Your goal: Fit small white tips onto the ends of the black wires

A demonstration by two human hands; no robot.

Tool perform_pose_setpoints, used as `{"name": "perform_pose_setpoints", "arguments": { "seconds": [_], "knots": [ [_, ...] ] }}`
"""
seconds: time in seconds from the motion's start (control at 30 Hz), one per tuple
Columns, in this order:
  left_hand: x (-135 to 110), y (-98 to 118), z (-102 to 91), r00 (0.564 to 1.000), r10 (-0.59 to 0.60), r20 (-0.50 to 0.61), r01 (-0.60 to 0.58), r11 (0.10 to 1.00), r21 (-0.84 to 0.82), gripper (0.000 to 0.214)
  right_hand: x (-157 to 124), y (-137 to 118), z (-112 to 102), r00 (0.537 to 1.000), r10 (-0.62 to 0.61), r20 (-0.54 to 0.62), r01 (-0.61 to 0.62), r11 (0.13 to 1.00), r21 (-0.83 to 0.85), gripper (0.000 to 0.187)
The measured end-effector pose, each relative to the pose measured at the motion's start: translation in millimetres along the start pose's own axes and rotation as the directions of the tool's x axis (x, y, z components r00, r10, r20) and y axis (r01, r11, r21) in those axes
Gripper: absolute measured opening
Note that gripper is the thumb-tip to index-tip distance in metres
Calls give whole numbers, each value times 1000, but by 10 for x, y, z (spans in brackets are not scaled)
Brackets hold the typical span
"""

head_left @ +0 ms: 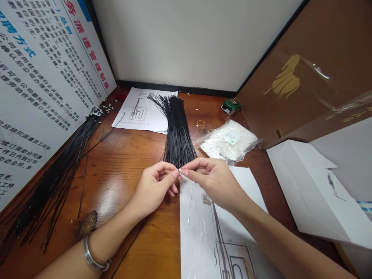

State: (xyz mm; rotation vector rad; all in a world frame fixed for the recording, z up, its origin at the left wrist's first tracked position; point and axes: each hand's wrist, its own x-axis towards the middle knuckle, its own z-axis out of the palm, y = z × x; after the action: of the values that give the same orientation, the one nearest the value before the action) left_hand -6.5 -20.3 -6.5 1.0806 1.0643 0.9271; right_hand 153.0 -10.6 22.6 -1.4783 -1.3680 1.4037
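Beside black wires [179, 131], left hand [155, 188] and right hand [217, 182] pinch a white piece [180, 170].

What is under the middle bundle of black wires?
The bundle of black wires overlaps the right edge of the far printed sheet, with wooden table showing alongside. Whatever its middle covers is hidden.

On the desk [109, 164] before you, a wire bundle [180, 133] overlaps a printed drawing [123, 116] at its left. Right of it lies a plastic bag [229, 139], a tape measure [231, 105] behind that. Loose wires [59, 178] lie at your left, a box [310, 193] at your right.
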Motion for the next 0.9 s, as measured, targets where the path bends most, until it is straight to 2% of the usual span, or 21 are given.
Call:
{"name": "perform_pose_setpoints", "arguments": {
  "seconds": [0.17, 0.37, 0.57, 0.9],
  "knots": [
    [-5, 17, 2, 1000, -7, 7, 7, 1000, -10, 18, -6, 0, 11, 1000, 21, 4, -21, 998, -65, 8],
    [-7, 11, -1, 1000, -10, 5, 10, 1000, -8, 20, 0, 8, 9, 998, 23, 56, -26, 998, 49, 5],
    [-17, 28, 18, 1000, -16, -15, 16, 1000, 4, 19, 12, 37, 14, 998, 30, 52, -32, 999, 37, 6],
    [-35, 28, 15, 1000, -23, 1, 23, 1000, 21, 17, -50, 7, 34, 998, 60, 7, -58, 988, -143, 10]
  ]
}}
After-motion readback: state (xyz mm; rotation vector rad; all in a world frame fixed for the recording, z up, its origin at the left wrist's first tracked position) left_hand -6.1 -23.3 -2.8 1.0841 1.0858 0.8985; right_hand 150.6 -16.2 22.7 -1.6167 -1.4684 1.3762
